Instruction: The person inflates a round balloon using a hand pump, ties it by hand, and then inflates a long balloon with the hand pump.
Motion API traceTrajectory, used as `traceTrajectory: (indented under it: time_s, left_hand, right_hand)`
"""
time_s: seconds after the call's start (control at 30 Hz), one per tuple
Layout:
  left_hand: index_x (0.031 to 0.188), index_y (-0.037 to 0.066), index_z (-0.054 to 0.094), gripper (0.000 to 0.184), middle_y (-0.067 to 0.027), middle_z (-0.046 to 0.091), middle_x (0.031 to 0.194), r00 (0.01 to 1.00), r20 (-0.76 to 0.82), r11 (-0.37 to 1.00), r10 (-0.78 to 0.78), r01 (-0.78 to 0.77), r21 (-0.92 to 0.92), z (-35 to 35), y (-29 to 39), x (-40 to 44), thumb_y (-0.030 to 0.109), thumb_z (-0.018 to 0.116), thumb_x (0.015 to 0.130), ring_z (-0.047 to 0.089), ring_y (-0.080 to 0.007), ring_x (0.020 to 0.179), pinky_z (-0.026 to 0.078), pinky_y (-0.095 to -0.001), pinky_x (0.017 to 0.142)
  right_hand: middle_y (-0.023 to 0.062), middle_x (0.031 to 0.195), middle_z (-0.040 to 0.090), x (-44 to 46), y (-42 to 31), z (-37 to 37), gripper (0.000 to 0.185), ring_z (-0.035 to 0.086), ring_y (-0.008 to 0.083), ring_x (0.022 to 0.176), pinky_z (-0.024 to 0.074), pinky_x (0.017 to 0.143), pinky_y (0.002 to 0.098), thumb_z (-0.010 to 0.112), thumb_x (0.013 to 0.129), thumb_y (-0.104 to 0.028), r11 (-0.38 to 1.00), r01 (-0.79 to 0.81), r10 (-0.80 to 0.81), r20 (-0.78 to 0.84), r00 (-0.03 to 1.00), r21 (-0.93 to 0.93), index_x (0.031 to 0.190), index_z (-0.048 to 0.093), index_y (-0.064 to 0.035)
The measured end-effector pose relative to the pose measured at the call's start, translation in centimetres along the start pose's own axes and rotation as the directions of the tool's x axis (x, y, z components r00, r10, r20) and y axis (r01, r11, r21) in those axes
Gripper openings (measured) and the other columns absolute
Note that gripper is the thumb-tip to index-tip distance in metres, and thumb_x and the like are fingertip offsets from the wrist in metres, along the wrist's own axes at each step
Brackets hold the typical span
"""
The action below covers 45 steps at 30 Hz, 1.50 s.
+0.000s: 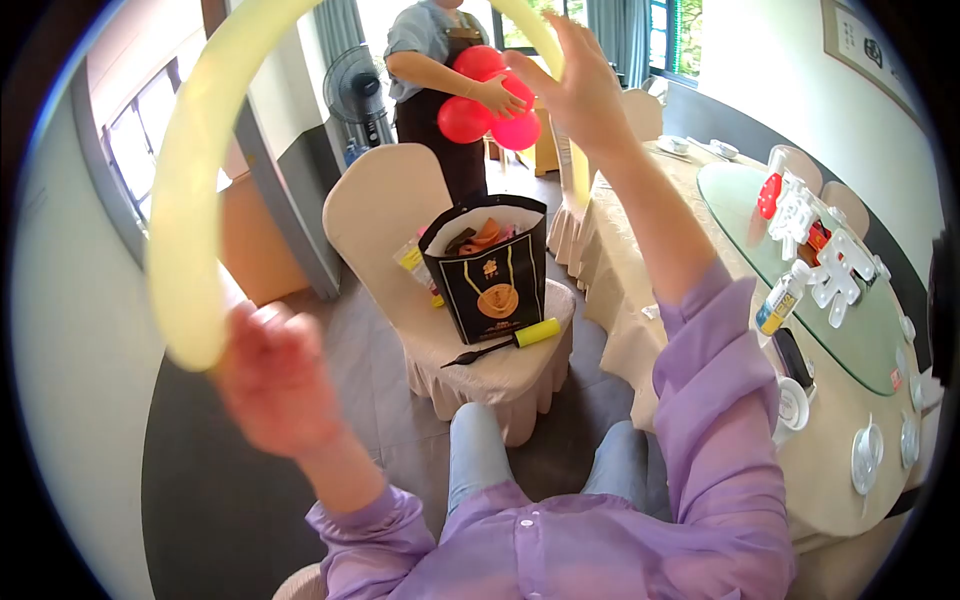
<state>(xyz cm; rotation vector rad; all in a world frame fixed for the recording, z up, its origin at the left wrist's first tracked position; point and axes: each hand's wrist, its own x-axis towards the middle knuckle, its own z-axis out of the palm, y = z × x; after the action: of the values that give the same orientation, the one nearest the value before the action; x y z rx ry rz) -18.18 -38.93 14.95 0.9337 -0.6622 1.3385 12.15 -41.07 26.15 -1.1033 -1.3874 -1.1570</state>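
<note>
A long pale-yellow modelling balloon (188,215) arches up out of the top of the view and comes down again on the right. My left hand (272,378), blurred by motion, is closed at the balloon's lower left end. Raised at the upper right, my right hand (585,88) has the balloon between its thumb and fingers. Part of the balloon passes behind that hand and shows again below it. On the chair in front of me lies a yellow-and-black hand pump (535,333), beside a black paper bag (488,290) with colourful items inside.
The cream-covered chair (385,205) stands before my knees. To the right is a table with a glass turntable (745,215), white plastic pieces (843,268), a bottle (783,300) and cups. A person (425,60) holds a cluster of red balloons (465,120) near a fan (355,95).
</note>
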Motion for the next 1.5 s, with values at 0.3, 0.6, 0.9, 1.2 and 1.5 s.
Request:
traceTrajectory:
  time_s: [0.3, 0.6, 0.9, 1.2, 1.5]
  left_hand:
    - [0.083, 0.000, 0.052, 0.014, -0.0020, 0.051, 0.070, 0.978, -0.164, 0.591, -0.132, 0.211, 0.779, 0.0, -12.8, -6.5, 0.008, 0.043, 0.090, 0.048, -0.0060, 0.067, 0.038, -0.0199, 0.057]
    - [0.077, 0.003, 0.056, 0.005, -0.0058, 0.055, 0.058, 0.971, 0.140, 0.235, -0.192, -0.093, 0.968, -1.2, -17.1, -10.8, 0.003, 0.053, 0.080, 0.049, -0.0215, 0.048, 0.037, -0.0293, 0.052]
    - [0.074, 0.007, 0.054, 0.006, -0.0072, 0.054, 0.052, 0.885, 0.108, -0.063, -0.454, -0.153, 0.986, -0.7, -17.7, -12.6, 0.010, 0.052, 0.079, 0.052, -0.0246, 0.046, 0.037, -0.0343, 0.052]
    - [0.070, 0.007, 0.051, 0.009, -0.0093, 0.055, 0.053, 0.811, -0.053, -0.299, -0.582, -0.153, 0.942, -1.7, -18.4, -15.9, 0.014, 0.054, 0.076, 0.056, -0.0261, 0.050, 0.041, -0.0361, 0.052]
    - [0.127, 0.002, 0.034, 0.071, -0.0181, 0.052, 0.114, 0.228, -0.341, 0.232, -0.912, 0.972, 0.030, -6.9, -17.2, -11.0, 0.059, 0.035, 0.084, 0.055, -0.0290, 0.099, 0.045, -0.0394, 0.081]
  right_hand:
    - [0.0050, 0.088, 0.060, -16.7, -12.1, -4.8, 0.025, 0.056, 0.0095, 0.082, 0.0448, 0.072, 0.0220, 0.053, 0.087, -0.013, 0.150, -0.824, 0.435, 0.712, 0.551, 0.546, 0.107, 0.054, 0.0024]
    - [0.0024, 0.095, 0.059, -22.8, -10.1, -8.2, 0.026, 0.054, 0.0083, 0.085, 0.0422, 0.078, 0.0216, 0.055, 0.086, -0.012, -0.218, -0.865, 0.587, 0.769, 0.253, 0.452, 0.108, 0.057, 0.0012]
    - [0.0047, 0.089, 0.061, -26.9, -9.6, -7.8, 0.021, 0.055, 0.0096, 0.080, 0.0423, 0.075, 0.0223, 0.057, 0.085, -0.016, -0.420, -0.748, 0.708, 0.701, 0.084, 0.514, 0.097, 0.059, 0.0012]
    - [0.0061, 0.080, 0.061, -28.5, -9.7, -6.4, 0.019, 0.054, 0.0092, 0.071, 0.0427, 0.067, 0.0209, 0.051, 0.088, -0.017, -0.254, -0.885, 0.744, 0.663, 0.078, 0.390, 0.082, 0.057, 0.0000]
    - [0.0007, 0.058, 0.047, -26.6, -7.1, -15.5, 0.014, 0.045, 0.0082, 0.050, 0.0391, 0.049, 0.0227, 0.046, 0.090, -0.013, -0.132, -0.921, 0.637, 0.743, 0.206, 0.368, 0.083, 0.051, -0.0024]
